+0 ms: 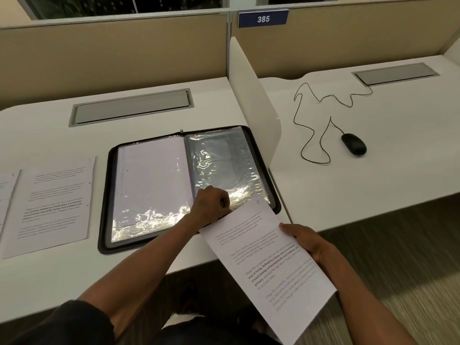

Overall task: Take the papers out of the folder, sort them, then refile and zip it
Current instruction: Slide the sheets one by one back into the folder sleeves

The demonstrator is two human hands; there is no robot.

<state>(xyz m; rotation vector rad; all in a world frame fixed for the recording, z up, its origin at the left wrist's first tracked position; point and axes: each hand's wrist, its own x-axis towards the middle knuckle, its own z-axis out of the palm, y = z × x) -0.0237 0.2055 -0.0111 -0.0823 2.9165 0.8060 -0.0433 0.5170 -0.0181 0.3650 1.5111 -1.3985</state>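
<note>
Two sheets (53, 202) beside one open folder (189, 185) — left hand (211, 205) pinching its sleeve, right hand (307, 241) gripping one paper (271, 267)

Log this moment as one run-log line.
folder: open on desk | left hand: holding sleeve edge | right hand: gripping printed sheet | two sheets: left of folder

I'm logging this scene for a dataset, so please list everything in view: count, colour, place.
folder: one, black, open on left desk
sleeves: clear, inside folder
sheets: two, white, printed, left of folder
sheet: one, white, printed, held over desk edge
mouse: one, black, corded, right desk
hatches: two, grey, one per desk
divider: one, white, between desks
sign: one, blue, reads 385
left hand: curled on right sleeve's lower edge
right hand: grip on held sheet
</note>
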